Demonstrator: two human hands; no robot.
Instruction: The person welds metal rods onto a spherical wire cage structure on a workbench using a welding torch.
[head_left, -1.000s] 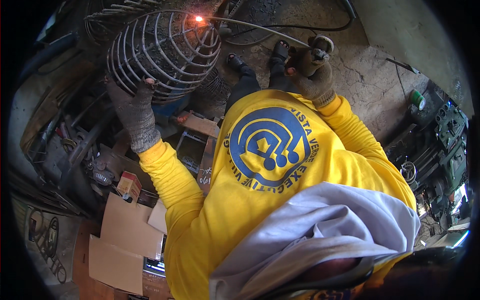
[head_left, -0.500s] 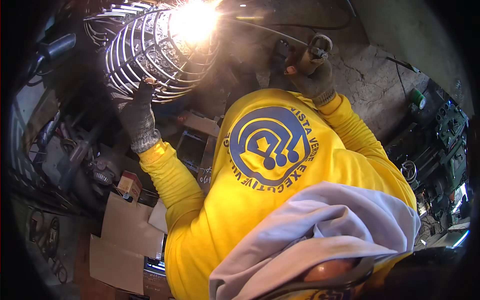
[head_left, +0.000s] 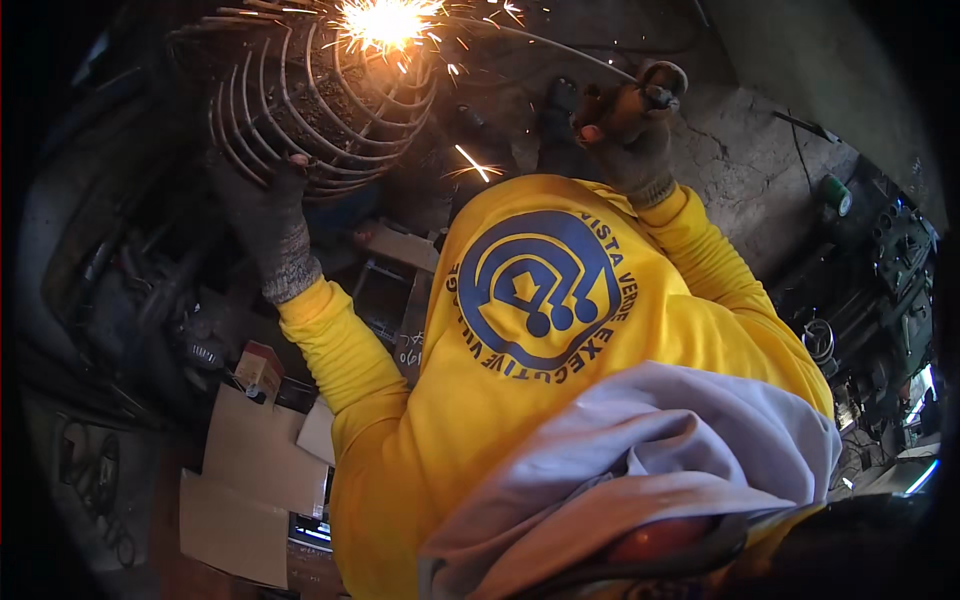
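My left hand (head_left: 268, 215), in a grey knit glove with a bare thumb tip, is closed around the near left bars of a rounded cage of bent metal rods (head_left: 285, 95). In my right hand (head_left: 632, 145), also gloved, is a welding electrode holder (head_left: 660, 88). A thin welding electrode (head_left: 560, 47) runs from it leftward to the cage's far right side. Bright sparks (head_left: 392, 22) burst at its tip and hide the contact point. Some of the right fingers are dark and hard to make out.
Cardboard pieces (head_left: 265, 450) and a small box (head_left: 259, 370) lie below my left arm. A green can (head_left: 836, 195) rests on the cracked concrete floor (head_left: 715, 150) at right. Dark metal parts (head_left: 890, 270) crowd the right edge.
The large white glare has shrunk to an orange burst, with sparks flying out and one falling near my chest. My right hand and the holder have shifted slightly right. The left hand stays put.
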